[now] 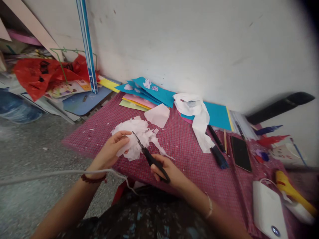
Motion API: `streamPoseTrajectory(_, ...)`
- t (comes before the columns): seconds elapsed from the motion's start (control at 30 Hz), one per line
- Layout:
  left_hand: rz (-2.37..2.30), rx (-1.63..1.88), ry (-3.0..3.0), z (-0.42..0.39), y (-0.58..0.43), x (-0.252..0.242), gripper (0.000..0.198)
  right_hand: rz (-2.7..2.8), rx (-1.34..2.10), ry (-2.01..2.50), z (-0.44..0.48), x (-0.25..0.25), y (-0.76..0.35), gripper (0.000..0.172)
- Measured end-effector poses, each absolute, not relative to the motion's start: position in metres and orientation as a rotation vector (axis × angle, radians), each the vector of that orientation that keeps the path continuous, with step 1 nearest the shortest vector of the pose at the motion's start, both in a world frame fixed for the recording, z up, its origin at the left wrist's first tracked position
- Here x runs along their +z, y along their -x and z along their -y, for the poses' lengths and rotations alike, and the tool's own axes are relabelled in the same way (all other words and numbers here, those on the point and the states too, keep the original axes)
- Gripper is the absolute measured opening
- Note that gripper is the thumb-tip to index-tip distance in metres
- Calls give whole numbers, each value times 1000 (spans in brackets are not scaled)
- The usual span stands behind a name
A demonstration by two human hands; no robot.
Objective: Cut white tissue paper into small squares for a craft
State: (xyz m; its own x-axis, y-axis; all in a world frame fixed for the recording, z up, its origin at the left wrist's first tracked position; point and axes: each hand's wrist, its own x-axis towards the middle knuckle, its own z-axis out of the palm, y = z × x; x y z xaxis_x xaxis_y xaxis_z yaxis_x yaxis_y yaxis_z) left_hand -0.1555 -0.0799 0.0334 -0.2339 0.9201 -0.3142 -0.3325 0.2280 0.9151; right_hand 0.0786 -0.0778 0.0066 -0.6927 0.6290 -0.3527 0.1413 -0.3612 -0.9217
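One red plastic bag [37,78] lies at far left, well apart from the work. Next comes the left hand [109,152], at the near left edge of a heap of white paper scraps [136,129] on the cloth-covered desk [179,142]; presumably it sits there to steady or lift paper. Its forearm slants up from the lower left, thumb and forefinger a little parted; whether these fingers pinch a scrap, I cannot tell. Scissors [150,158] angle across the heap's right side, blades looking nearly together and tips just beside the left fingertips, likely so paper can be fed straight to them. At their handles, the right hand [171,172] has its fingers curled closed, its forearm rising from the lower right. Further right, a long white paper strip [200,122], a phone [241,153] and a white power bank [269,209] lie aside, probably leaving elbow room.
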Motion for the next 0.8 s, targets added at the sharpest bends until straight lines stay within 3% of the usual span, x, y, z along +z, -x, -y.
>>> streamPoseTrajectory(0.1,-1244,1408,-591,85,162,32,46,1660,2083,957,76,10,-79,57)
streamPoseTrajectory(0.3,-1196,1608,-620,88,172,25,41,1848,2050,764,75,20,-87,77)
streamPoseTrajectory(0.53,-1172,1695,-759,87,167,33,38,1860,2125,819,83,23,-93,72)
streamPoseTrajectory(0.8,-1251,1485,-850,85,156,29,42,1753,2116,779,80,23,-81,72)
